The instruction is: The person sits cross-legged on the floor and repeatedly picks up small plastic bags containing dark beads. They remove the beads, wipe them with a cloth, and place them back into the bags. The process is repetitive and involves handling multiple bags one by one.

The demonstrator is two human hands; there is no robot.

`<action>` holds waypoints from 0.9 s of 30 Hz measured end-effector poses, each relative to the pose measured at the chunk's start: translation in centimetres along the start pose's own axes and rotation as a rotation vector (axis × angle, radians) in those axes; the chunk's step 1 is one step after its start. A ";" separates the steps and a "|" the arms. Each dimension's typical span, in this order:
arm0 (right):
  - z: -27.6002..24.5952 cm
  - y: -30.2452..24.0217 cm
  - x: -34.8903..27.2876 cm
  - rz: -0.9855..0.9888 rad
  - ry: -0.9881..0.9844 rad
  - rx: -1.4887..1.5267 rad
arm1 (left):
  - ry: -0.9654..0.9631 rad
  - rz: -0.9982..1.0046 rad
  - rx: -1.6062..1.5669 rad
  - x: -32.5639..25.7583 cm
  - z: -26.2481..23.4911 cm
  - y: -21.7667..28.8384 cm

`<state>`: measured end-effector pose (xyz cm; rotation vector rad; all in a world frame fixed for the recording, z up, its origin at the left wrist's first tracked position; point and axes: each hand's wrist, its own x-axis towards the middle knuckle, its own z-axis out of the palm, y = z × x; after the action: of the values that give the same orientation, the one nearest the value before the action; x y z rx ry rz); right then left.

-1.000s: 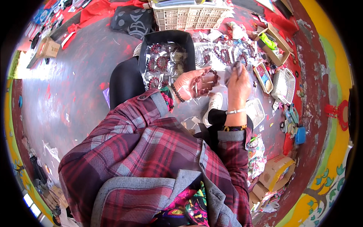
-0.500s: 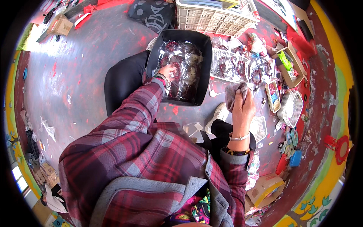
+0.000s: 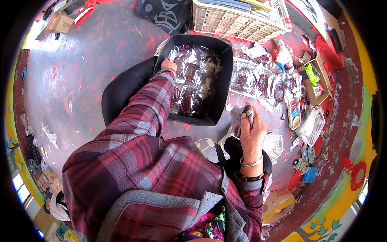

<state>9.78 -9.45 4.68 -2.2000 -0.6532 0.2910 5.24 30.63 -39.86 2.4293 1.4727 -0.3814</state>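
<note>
A black open box (image 3: 226, 76) sits in front of me, beside my bent left knee. Inside it lie several clear plastic packets (image 3: 195, 82) with dark red bead strings. My left hand (image 3: 168, 65) is closed at the box's left wall, its fingers curled over the edge and partly hidden. Off the box's near right corner, my right hand (image 3: 254, 131) pinches a crumpled grey-brown cloth (image 3: 241, 117) between thumb and fingers.
Right of the box, a white basket (image 3: 240, 64) holds more bead packets. A large cream crate (image 3: 238, 24) stands beyond, next to a dark patterned bag (image 3: 166, 16). Small baskets (image 3: 310, 126) and an open carton (image 3: 316, 78) line the right wall.
My left hand has moved from above the packets to the box's left wall. My right hand, with the cloth, has come slightly lower and nearer to me.
</note>
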 end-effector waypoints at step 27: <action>-1.5 -1.5 -4.2 -0.151 -0.230 0.085 | 0.453 0.740 -0.595 -18.6 -9.7 17.2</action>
<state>6.30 -11.92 6.72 -2.0410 -0.9107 0.4883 13.09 11.31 -22.55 2.3837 0.5615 0.6933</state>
